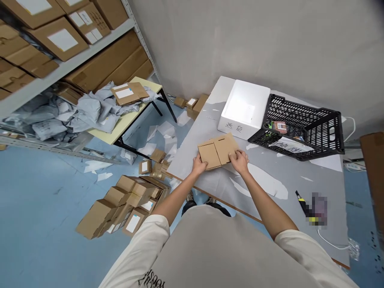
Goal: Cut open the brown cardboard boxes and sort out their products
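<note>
A small brown cardboard box (220, 150) is held over the near part of the grey table (207, 182), with a seam across its top. My left hand (198, 165) grips its left end, thumb on top and fingers mostly hidden beneath. At its right end my right hand (239, 161) has closed round the edge, thumb pressed on the cardboard. Just behind the box stands a white foam box (240, 130) with handwriting on its front. Beside that, a black plastic crate (322, 136) holds a few small packets (279, 127).
A black and yellow cutter (301, 202) lies at the table's right, beside a pixelated patch and a white cable (330, 243). Cardboard boxes (120, 204) are piled on the blue floor at left. A yellow side table (120, 130) carries grey mailing bags (90, 108); shelving (99, 48) stands behind.
</note>
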### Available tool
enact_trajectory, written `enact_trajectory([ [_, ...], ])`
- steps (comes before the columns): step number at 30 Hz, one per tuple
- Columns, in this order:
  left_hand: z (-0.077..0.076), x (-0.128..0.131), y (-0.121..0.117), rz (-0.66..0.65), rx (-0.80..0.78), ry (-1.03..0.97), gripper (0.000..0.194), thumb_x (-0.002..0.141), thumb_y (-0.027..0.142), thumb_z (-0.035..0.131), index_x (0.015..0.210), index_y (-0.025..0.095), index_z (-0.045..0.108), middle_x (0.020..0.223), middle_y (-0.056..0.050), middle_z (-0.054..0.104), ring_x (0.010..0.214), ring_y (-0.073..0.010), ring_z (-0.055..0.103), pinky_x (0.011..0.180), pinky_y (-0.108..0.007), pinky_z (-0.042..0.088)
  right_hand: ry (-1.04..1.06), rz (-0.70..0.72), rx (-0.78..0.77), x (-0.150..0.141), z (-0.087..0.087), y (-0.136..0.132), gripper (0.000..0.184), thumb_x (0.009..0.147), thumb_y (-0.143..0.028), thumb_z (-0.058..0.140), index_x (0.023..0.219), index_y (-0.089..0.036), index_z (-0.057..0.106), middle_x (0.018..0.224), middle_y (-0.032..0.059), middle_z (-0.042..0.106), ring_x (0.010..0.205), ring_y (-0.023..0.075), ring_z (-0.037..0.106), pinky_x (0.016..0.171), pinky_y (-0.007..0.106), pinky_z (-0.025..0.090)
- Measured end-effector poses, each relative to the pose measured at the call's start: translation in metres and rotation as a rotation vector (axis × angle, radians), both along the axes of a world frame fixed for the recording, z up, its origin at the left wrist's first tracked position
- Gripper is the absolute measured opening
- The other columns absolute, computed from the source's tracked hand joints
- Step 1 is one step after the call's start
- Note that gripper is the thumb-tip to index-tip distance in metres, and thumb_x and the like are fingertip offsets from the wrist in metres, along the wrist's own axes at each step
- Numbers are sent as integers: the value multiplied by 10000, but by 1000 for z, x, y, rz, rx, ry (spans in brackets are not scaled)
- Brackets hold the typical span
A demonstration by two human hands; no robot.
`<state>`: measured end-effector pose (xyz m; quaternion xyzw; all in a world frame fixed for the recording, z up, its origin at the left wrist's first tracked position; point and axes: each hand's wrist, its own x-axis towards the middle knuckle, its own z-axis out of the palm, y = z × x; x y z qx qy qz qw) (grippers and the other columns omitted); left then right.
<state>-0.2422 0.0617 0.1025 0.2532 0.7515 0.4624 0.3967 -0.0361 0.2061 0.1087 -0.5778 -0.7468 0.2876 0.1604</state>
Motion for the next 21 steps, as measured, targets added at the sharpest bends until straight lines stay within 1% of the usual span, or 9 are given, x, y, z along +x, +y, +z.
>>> enact_trajectory([
  [3, 10, -13, -9, -20, -9, -83, 722, 731, 179, 642, 1436, 204, 493, 1277, -119, 638, 1071, -245, 681, 956, -368, 552, 186, 23, -102, -9, 10, -8, 580, 871, -645, 524, 1194, -185, 670, 1245, 150, 678, 1166, 330, 587, 1006, 480, 461],
  [6, 17, -37, -20, -33, 24, -113, 711, 741, 153, 597, 1441, 189, 485, 1314, -118, 640, 1064, -232, 685, 941, -352, 556, 360, 32, -200, -26, 20, -19, 553, 845, -634, 587, 1160, -185, 655, 1140, 129, 732, 1037, 282, 668, 921, 413, 534],
  [9, 16, -73, -34, -1, 32, -61, 723, 712, 128, 575, 1428, 201, 507, 1351, -92, 633, 1108, -234, 667, 973, -356, 543, 420, 48, -233, -56, 27, -39, 505, 833, -600, 630, 1135, -196, 652, 1120, 120, 745, 1015, 264, 697, 918, 404, 553],
  [12, 11, -118, -51, 78, 9, -18, 737, 693, 123, 570, 1424, 198, 518, 1340, -94, 641, 1170, -248, 634, 991, -365, 533, 441, 74, -230, -96, 28, -67, 462, 853, -565, 622, 1142, -205, 643, 1110, 113, 748, 1006, 251, 710, 924, 404, 558],
  [15, 4, -165, -70, 75, 29, 8, 713, 694, 133, 551, 1404, 197, 545, 1358, -103, 633, 1223, -267, 600, 1032, -399, 510, 463, 95, -232, -139, 22, -100, 432, 864, -529, 617, 1152, -207, 626, 1108, 114, 748, 975, 248, 721, 897, 402, 569],
  [17, -3, -195, -83, 50, 54, 25, 685, 704, 134, 535, 1386, 195, 558, 1343, -96, 645, 1223, -267, 598, 1059, -414, 493, 449, 99, -253, -165, 14, -122, 414, 867, -507, 616, 1157, -212, 620, 1113, 111, 746, 967, 247, 723, 883, 399, 571],
  [19, -15, -219, -94, 25, 51, 38, 656, 708, 130, 533, 1361, 179, 568, 1313, -95, 663, 1202, -261, 612, 1067, -414, 490, 404, 92, -278, -186, 3, -140, 397, 871, -485, 606, 1162, -216, 620, 1124, 108, 742, 978, 246, 719, 878, 392, 567],
  [21, -30, -237, -101, -3, 6, 54, 640, 694, 117, 540, 1331, 164, 577, 1275, -92, 680, 1175, -251, 628, 1059, -403, 500, 334, 81, -299, -202, -13, -153, 373, 880, -462, 580, 1156, -216, 630, 1131, 106, 735, 990, 247, 712, 892, 390, 554],
])
